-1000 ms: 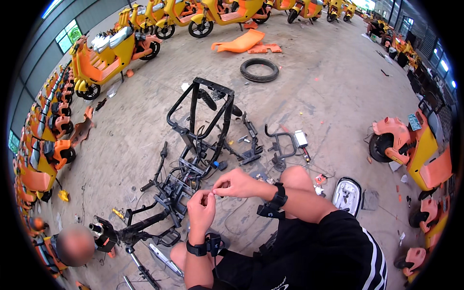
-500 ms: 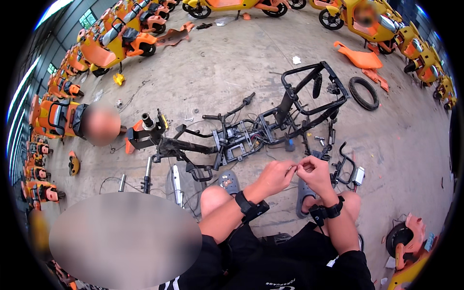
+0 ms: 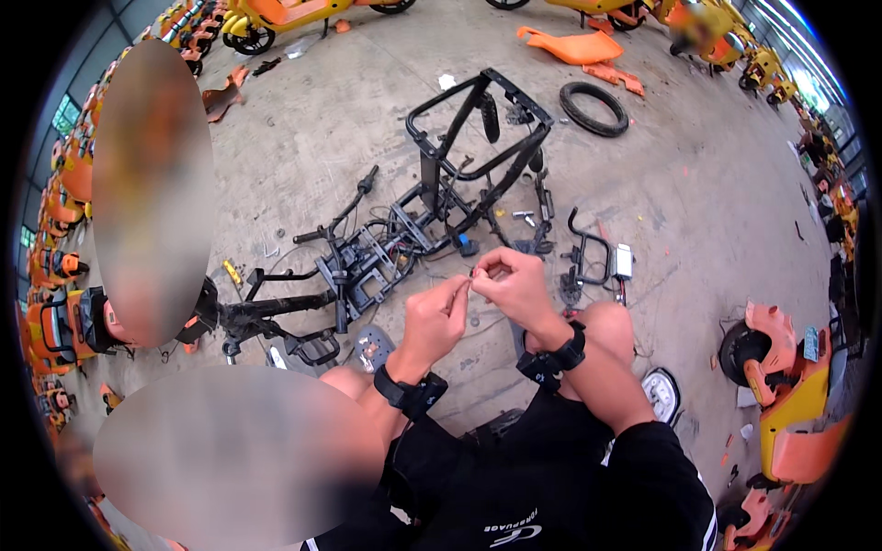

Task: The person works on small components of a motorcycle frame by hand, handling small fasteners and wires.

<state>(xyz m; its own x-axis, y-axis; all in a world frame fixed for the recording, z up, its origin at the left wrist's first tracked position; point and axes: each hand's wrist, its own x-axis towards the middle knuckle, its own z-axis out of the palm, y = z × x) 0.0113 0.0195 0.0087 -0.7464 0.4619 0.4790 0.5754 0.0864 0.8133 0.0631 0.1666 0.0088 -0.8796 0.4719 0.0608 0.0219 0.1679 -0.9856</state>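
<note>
My left hand and my right hand meet at their fingertips above the floor, both closed in a pinch. Something tiny, with a hint of red, shows between the fingertips, too small to name. Just beyond them lies a stripped black scooter frame, with wiring and metal brackets along its middle. Its rear loop of black tubing stands up at the far end. A black strap with a small box is on each of my wrists.
A bent black tube rack and a silver box lie right of the frame. Farther off are a black tyre and an orange body panel. Yellow and orange scooters line both sides; one stands close at right.
The view has swung to the right, so the frame and tyre sit farther left in the picture. My two hands stay pinched together at the fingertips.
</note>
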